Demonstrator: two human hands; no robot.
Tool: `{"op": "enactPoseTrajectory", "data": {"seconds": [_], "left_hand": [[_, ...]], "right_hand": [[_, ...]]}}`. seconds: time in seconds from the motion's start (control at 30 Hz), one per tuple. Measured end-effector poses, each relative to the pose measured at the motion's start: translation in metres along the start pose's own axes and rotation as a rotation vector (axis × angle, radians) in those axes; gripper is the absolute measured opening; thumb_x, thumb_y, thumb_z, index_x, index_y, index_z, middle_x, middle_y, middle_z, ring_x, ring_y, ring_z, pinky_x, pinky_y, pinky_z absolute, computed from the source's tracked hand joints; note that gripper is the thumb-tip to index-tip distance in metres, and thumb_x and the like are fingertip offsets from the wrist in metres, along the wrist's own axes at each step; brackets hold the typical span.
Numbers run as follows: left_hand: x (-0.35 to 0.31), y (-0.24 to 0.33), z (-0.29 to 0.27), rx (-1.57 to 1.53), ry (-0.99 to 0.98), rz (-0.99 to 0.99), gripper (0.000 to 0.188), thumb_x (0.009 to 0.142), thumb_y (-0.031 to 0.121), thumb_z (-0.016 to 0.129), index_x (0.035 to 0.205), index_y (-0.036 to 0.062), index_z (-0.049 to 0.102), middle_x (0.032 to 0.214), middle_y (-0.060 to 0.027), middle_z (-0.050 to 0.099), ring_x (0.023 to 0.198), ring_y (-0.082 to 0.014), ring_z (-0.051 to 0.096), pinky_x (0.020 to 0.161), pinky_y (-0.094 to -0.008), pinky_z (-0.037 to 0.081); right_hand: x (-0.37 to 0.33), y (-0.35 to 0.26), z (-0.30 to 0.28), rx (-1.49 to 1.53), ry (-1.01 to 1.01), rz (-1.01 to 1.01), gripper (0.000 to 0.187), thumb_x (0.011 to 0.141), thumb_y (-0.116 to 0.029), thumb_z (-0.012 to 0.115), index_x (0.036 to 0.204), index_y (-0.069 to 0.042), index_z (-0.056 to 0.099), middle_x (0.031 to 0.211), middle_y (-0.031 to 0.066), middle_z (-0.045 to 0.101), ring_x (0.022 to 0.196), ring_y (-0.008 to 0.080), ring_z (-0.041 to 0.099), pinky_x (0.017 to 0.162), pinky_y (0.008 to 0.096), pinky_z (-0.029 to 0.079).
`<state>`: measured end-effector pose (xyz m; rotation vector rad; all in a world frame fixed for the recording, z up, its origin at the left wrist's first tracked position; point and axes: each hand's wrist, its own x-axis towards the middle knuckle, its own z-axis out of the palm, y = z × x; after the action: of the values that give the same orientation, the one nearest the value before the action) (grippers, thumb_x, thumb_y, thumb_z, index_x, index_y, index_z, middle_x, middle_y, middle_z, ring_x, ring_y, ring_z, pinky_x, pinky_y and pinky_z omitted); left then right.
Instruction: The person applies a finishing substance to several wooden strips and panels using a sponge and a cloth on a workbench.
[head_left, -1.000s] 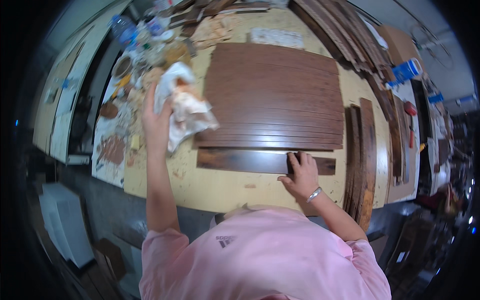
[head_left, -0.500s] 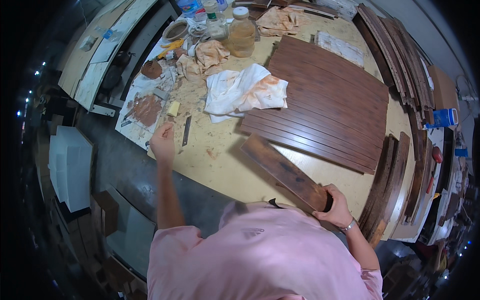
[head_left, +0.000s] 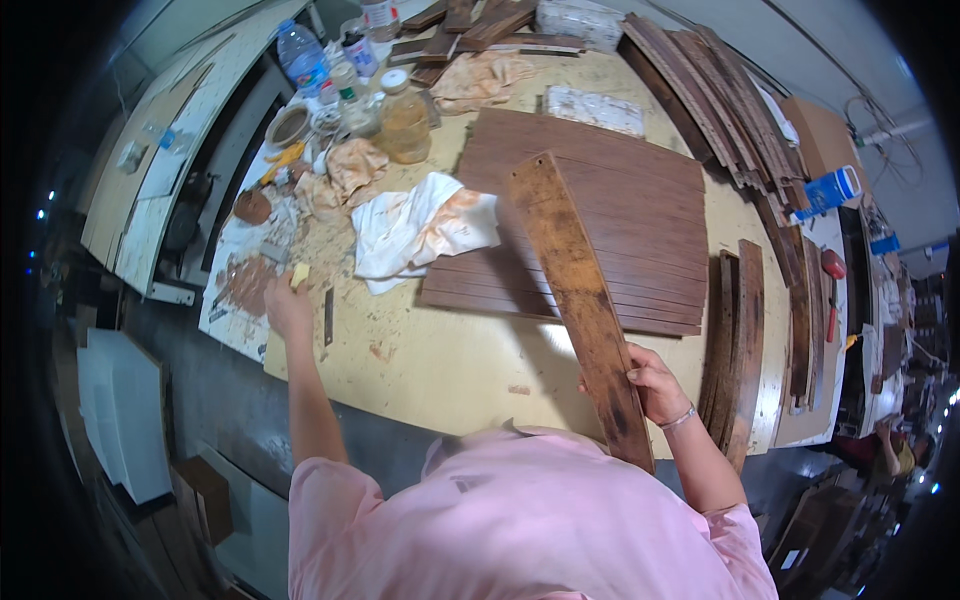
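My right hand [head_left: 655, 385] grips a long brown wooden board [head_left: 570, 270] near its lower end. The thumb is on the right edge and the fingers pass behind it. The board stands tilted up in front of me, with dark stains and small holes at its far end. My left hand [head_left: 287, 303] reaches over the table's left edge, its fingertips at a small yellow sponge-like block [head_left: 300, 273], partly hidden by them. A thin dark metal strip [head_left: 328, 316] lies just right of that hand. Beside the block is a patch of reddish-brown paste [head_left: 250, 285].
A grooved brown panel [head_left: 620, 210] lies mid-table, a stained white cloth [head_left: 410, 230] overlapping its left side. Jars such as a cloudy lidded one [head_left: 405, 125] and bottles stand far left. Strips of wood [head_left: 690, 95] are stacked along the right, near a blue container [head_left: 828, 193].
My right hand has swung the board from lying low across the table edge to standing tilted up. My left hand has moved forward to the yellow block. The view has shifted.
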<state>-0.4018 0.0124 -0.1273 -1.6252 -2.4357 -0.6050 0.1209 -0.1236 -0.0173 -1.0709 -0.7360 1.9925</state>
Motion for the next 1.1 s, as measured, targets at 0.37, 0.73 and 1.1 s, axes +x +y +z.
{"op": "enactPoseTrajectory", "data": {"seconds": [0.37,0.73,1.1], "left_hand": [[-0.059,0.193,-0.074,-1.376,-0.372,0.163,0.032,0.079,-0.009,0.066,0.110,-0.0044,0.063,0.087,-0.0013,0.055,0.081,-0.0088,0.054,0.073,-0.0219,0.047],[-0.043,0.283,-0.074,-1.169,-0.078,0.352,0.026,0.072,-0.006,0.070,0.097,0.0005,0.069,0.077,-0.0056,0.054,0.061,-0.0143,0.047,0.057,-0.0269,0.041],[-0.080,0.290,-0.078,-1.066,-0.180,0.507,0.026,0.070,-0.006,0.069,0.094,0.0041,0.068,0.073,-0.0070,0.052,0.062,-0.0194,0.052,0.056,-0.0328,0.044]], "right_hand": [[0.004,0.013,-0.011,-0.021,0.207,0.033,0.037,0.083,-0.006,0.068,0.118,0.003,0.058,0.106,0.0092,0.066,0.094,0.0166,0.063,0.089,0.0299,0.048],[-0.007,0.013,0.000,-0.280,0.327,-0.119,0.030,0.084,-0.011,0.072,0.108,0.005,0.062,0.092,0.0028,0.065,0.080,0.0076,0.057,0.074,0.0235,0.047],[0.014,0.000,-0.010,-0.303,0.383,-0.158,0.026,0.083,-0.009,0.068,0.102,0.006,0.064,0.086,0.0026,0.064,0.077,0.0085,0.055,0.071,0.0234,0.045]]}}
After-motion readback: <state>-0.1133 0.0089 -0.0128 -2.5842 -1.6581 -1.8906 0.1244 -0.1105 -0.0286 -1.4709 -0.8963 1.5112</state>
